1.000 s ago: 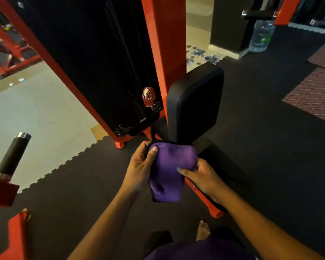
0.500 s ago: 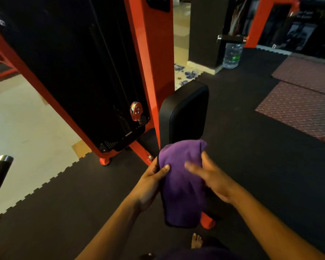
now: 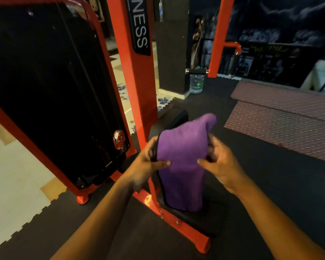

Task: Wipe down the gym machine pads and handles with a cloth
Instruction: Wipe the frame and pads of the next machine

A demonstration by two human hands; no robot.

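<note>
Head view: a purple cloth [image 3: 182, 166] is draped over the upright back pad [image 3: 169, 119] of an orange-framed gym machine [image 3: 137, 91], so that most of the pad's face is covered and only its far top edge and left rim are left showing. The cloth seems to have been spread wide in this way so that the whole padded face can be wiped in one pass rather than in patches. Its lower end hangs down towards the seat pad [image 3: 210, 209], near the orange base rail.

The left hand [image 3: 148, 162] is set against the left edge of the pad, its thumb pressed onto the cloth and its fingers curled round the rim behind. The right hand [image 3: 219, 162] is placed at the right edge, its thumb laid on the cloth; its fingers are blurred (motion, probably), so how tightly the cloth is gripped there cannot be told. The two hands are held apart, one on each side, which would keep the cloth taut and flat against the pad.

A water bottle [image 3: 196, 83] stands on the far floor mat [image 3: 270, 175].
</note>
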